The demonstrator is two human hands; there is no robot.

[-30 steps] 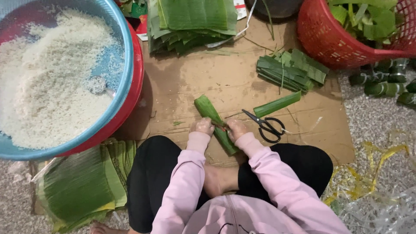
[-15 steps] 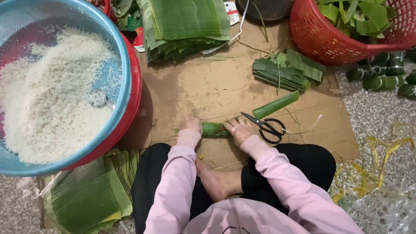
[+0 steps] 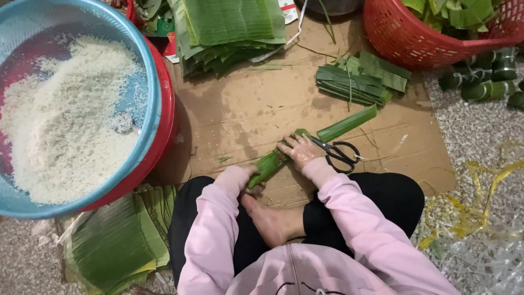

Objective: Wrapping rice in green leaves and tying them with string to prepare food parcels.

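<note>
The rolled green leaf (image 3: 271, 163) lies on the cardboard sheet (image 3: 245, 109) just in front of the person's crossed legs, its long axis slanting from near-left to far-right. The left hand (image 3: 246, 176) grips the near-left end — fingers curled round it (mostly hidden by the pink sleeve). The right hand (image 3: 299, 151) presses flat, fingers together, on the far-right end. Both hands touch it; black scissors (image 3: 338, 153) lie just right of the right hand, a loose leaf strip (image 3: 346, 123) beyond

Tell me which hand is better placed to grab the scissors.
Right. The right hand rests on the leaf roll right beside the scissors; the left hand grips the roll's near end, farther away.
</note>
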